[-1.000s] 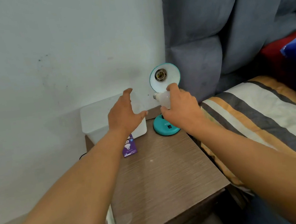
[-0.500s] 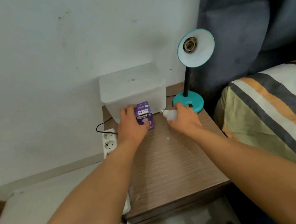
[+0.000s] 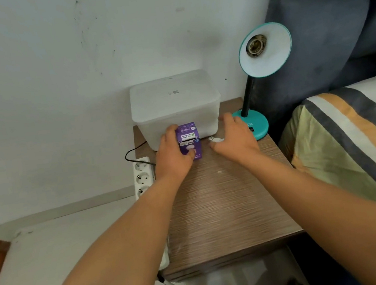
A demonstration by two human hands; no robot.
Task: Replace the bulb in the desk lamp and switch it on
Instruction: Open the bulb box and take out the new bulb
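The bed with its striped cover fills the right side, and the wooden desk stands between it and the wall. A translucent lidded box sits at the back of the desk, and the teal desk lamp stands at the back right corner, its shade tipped toward the camera with the socket bare and unlit.

A second ago the right hand held the old bulb up by the shade; now it has come down and lies over that bulb on the desk, just in front of the lamp's base, only the metal screw end showing past the thumb. Whether its grip is still clenched on the bulb or already released, I cannot tell. The left hand has meanwhile dropped onto the purple bulb carton, which stands touching the box, and grasps it with fingers behind and thumb on the front.

So the removal looks finished and the replacement is only beginning: the carton still has to be opened, the new bulb screwed in, and the switch pressed.

A white power strip with a black cord hangs beside the desk's left edge. Nothing blocks the socket; the discarded bulb could roll if left loose.
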